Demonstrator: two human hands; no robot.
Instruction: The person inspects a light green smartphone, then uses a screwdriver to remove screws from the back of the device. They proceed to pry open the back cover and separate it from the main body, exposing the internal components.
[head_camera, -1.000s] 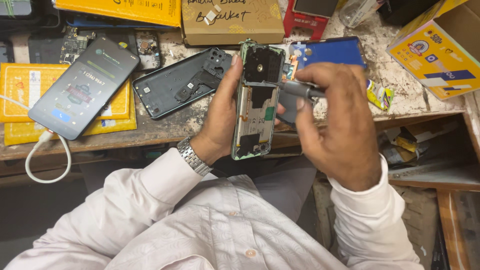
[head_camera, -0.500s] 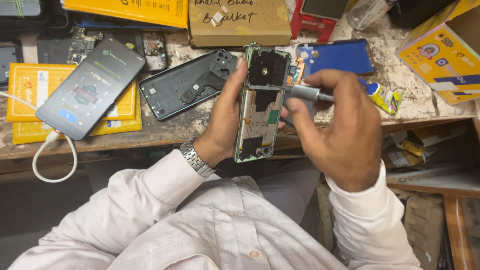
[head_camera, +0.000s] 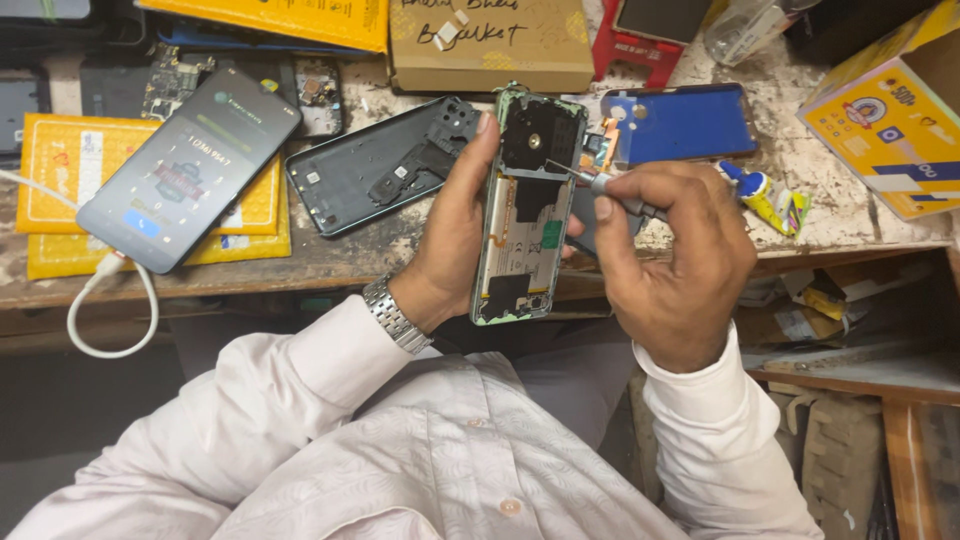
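Note:
My left hand (head_camera: 452, 230) grips an opened phone (head_camera: 527, 205) upright by its left edge, back cover off, with its inner plates and battery showing. My right hand (head_camera: 672, 262) holds a small metal screwdriver (head_camera: 607, 187) whose tip touches the phone's upper part, just below the black camera plate. A steel watch (head_camera: 396, 316) sits on my left wrist. Both hands are above the front edge of the workbench (head_camera: 330, 262).
A black phone back cover (head_camera: 385, 162) lies on the bench to the left. A lit phone (head_camera: 192, 166) with a white cable rests on yellow packets. A blue case (head_camera: 680, 122), a glue tube (head_camera: 765, 195), a brown box (head_camera: 490, 45) and a yellow box (head_camera: 895, 110) lie around.
The view shifted slightly. My right hand turned a little and the screwdriver tip moved onto the phone's upper part. My left hand keeps the same hold.

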